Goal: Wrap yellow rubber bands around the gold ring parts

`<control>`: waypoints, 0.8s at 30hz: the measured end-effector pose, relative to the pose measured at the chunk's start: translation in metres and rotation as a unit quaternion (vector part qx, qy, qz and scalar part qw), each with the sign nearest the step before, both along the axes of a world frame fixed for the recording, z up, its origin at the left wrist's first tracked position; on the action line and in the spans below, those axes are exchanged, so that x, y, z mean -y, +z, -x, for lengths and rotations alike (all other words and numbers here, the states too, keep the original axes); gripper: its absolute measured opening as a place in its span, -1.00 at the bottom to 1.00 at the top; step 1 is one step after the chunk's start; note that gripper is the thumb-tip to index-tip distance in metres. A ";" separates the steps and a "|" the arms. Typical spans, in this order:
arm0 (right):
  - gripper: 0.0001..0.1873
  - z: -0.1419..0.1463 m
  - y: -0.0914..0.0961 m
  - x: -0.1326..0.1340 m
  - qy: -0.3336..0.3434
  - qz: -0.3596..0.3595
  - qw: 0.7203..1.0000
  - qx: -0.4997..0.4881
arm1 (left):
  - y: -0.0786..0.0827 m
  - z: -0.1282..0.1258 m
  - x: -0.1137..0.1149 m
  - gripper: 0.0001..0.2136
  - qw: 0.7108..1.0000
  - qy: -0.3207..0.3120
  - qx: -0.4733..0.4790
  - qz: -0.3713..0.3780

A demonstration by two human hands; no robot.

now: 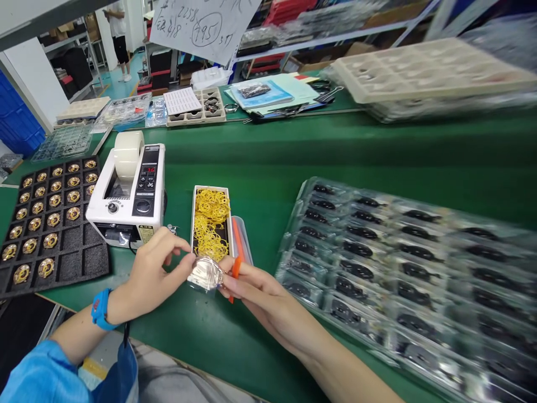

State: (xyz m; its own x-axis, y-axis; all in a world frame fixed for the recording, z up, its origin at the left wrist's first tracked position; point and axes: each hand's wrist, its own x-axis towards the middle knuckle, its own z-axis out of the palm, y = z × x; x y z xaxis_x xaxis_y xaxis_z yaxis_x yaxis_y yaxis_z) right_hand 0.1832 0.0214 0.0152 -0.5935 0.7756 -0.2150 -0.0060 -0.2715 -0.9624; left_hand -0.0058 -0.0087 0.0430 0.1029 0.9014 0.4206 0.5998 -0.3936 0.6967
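Between both hands is a shiny round metal piece (pixel 205 273), like a watch case, with a clear film edge at its lower side. My left hand (pixel 161 271) pinches its left edge between thumb and forefinger; a blue band is around that wrist. My right hand (pixel 260 288) grips its right edge with thumb and fingers, and an orange band circles one finger. Just behind the piece stands a white box (pixel 194 221) of thin yellow rings (pixel 212 207). An orange strip-like object (pixel 238 238) lies beside the box, partly hidden by my right hand.
A white tape dispenser (pixel 126 196) stands left of the box. Farther left lies a black foam tray (pixel 78 246) of gold round pieces. Clear trays of black parts (pixel 361 268) cover the right side. Papers (pixel 272 95) and a beige tray (pixel 436 70) sit along the back; a person stands far off.
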 end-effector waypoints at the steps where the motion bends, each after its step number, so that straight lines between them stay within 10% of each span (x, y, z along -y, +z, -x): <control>1: -0.48 0.000 0.000 0.001 0.002 0.004 1.000 -0.008 | -0.001 0.000 0.000 -0.93 0.999 -0.028 0.015 -0.027; 11: -0.54 0.003 -0.013 0.006 0.025 0.096 0.989 -0.110 | -0.003 -0.007 -0.001 -0.76 0.956 -0.230 0.116 0.140; 20: -0.55 0.004 -0.015 0.014 0.044 0.153 0.972 -0.173 | -0.009 -0.001 0.002 -0.46 0.940 -0.264 0.145 0.158; 24: -0.56 -0.021 -0.007 0.004 0.001 0.069 0.991 -0.112 | -0.005 0.021 0.024 -0.66 0.963 -0.171 0.165 0.124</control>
